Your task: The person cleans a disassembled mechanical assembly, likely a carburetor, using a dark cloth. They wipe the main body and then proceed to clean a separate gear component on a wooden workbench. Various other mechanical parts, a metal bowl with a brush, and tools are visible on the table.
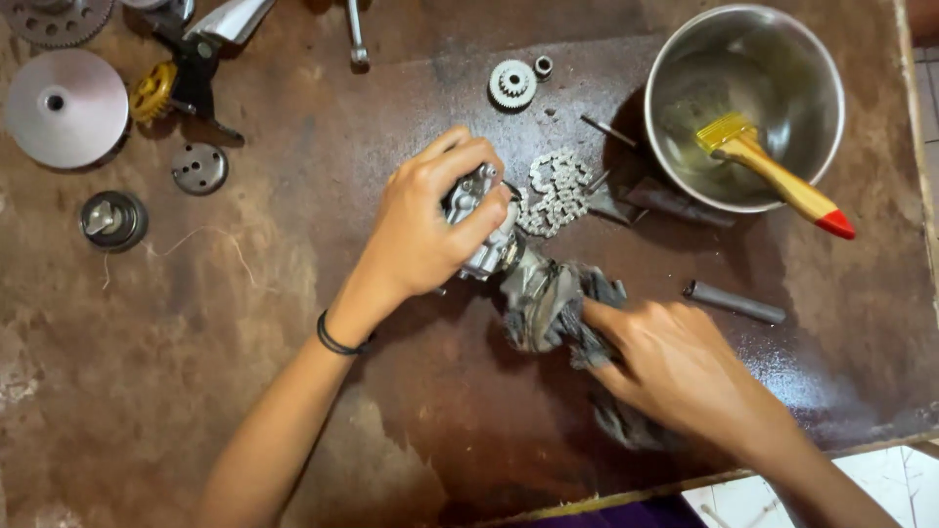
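Note:
My left hand [430,220] grips a small grey metal engine part [481,227] at the middle of the brown worktop, a black band on its wrist. My right hand [665,367] holds a dirty grey rag [548,303] bunched against the lower right side of that part. A coiled silver chain [556,191] lies just beyond the part, close to my left fingers. Most of the part is hidden under my left hand and the rag.
A steel bowl [675,68] with a yellow, red-tipped brush [778,176] stands at the back right. A small gear [512,84], a grey rod [734,302], a round silver disc [66,108], a yellow gear [154,91] and other metal pieces lie around. The table edge runs along the lower right.

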